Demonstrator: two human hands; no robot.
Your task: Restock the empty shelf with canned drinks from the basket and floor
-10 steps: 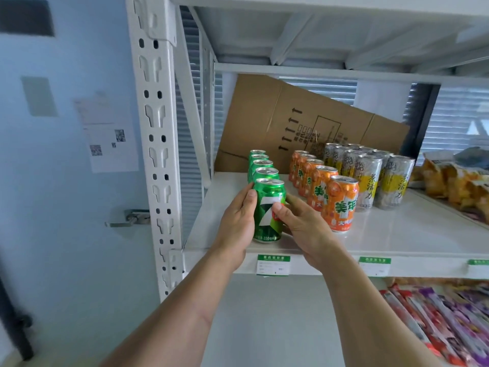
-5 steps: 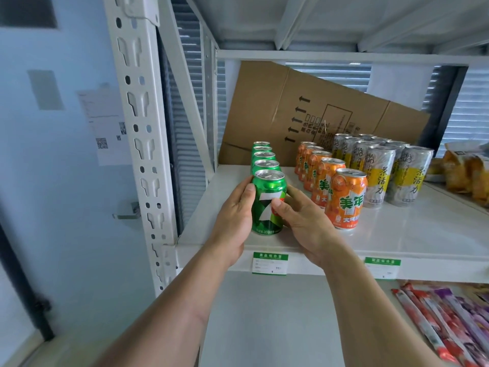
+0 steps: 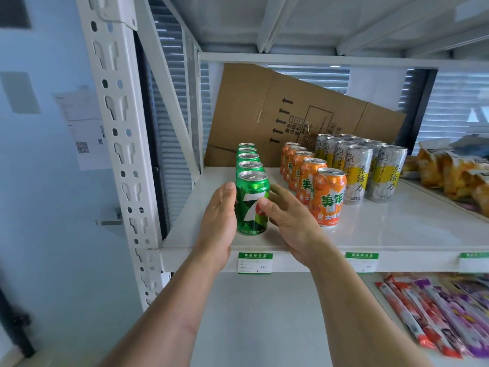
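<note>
A green drink can (image 3: pixel 251 207) stands upright near the front edge of the white shelf (image 3: pixel 397 234), at the head of a single-file row of green cans (image 3: pixel 248 157). My left hand (image 3: pixel 218 221) lies flat against the can's left side, fingers straight. My right hand (image 3: pixel 293 223) cups its right side, thumb on the front and fingers curled behind. To the right stands a row of orange cans (image 3: pixel 328 200), then taller silver-and-yellow cans (image 3: pixel 383 173). Basket and floor are out of view.
A flattened cardboard box (image 3: pixel 264 107) leans at the back of the shelf. Yellow snack bags (image 3: pixel 455 176) lie at far right. The perforated white upright (image 3: pixel 116 128) bounds the shelf on the left. Wrapped snack sticks (image 3: pixel 436 313) fill the lower shelf. Price tags (image 3: pixel 254 263) line the shelf edge.
The view has risen and closed in on the shelf. My left fingers have straightened from a wrap to lie flat on the can. The can stays at the row's front.
</note>
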